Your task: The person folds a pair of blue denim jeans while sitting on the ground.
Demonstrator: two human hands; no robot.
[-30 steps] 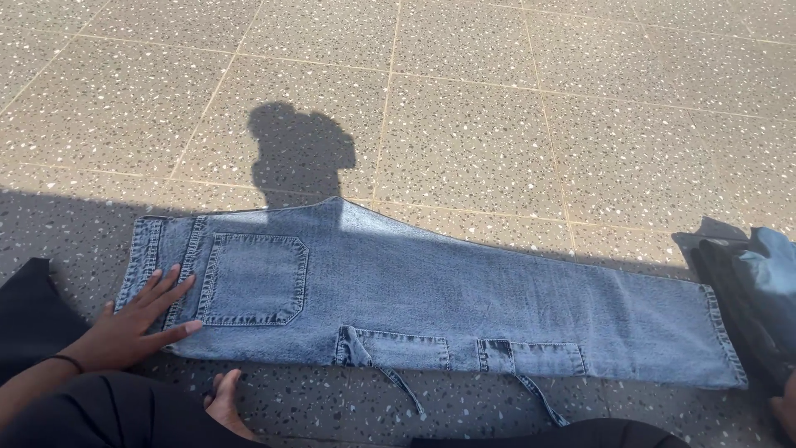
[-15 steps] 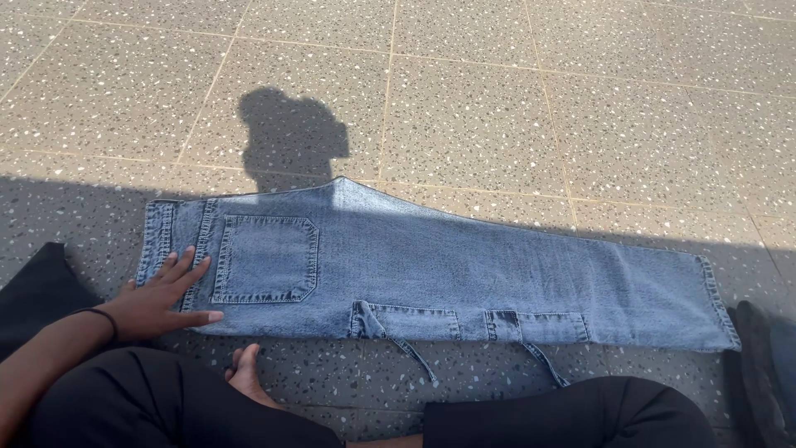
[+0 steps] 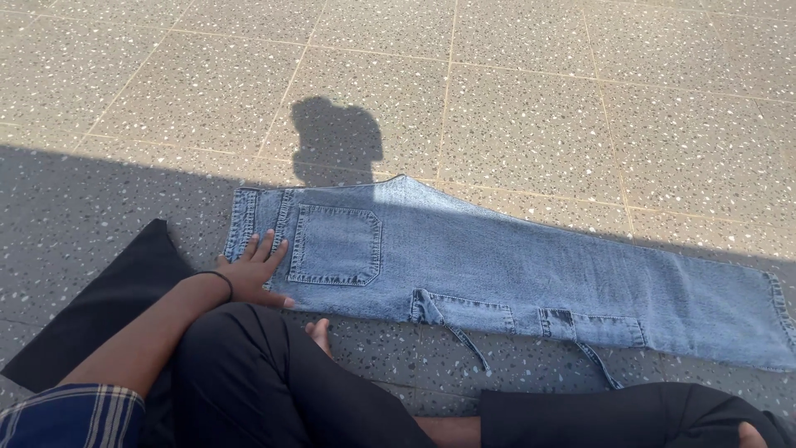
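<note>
A pair of light blue jeans (image 3: 514,265) lies folded lengthwise on the speckled tiled floor, waist at the left, leg hems at the far right. A back pocket (image 3: 336,245) faces up near the waist. My left hand (image 3: 253,272) rests flat on the waist end, fingers spread, holding nothing; a thin black band circles its wrist. My right hand is out of view. My legs in black trousers (image 3: 274,382) are folded in front of me, with bare toes (image 3: 319,336) just below the jeans' near edge.
A black cloth (image 3: 108,307) lies on the floor to the left, beside my arm. Loose denim straps (image 3: 468,347) trail from the jeans' near edge. Sunlit tiles with a head-shaped shadow (image 3: 336,141) lie beyond the jeans.
The view has swung leftward, so the jeans sit further right and a dark object at the far right is gone from view. My left hand stays flat on the waist.
</note>
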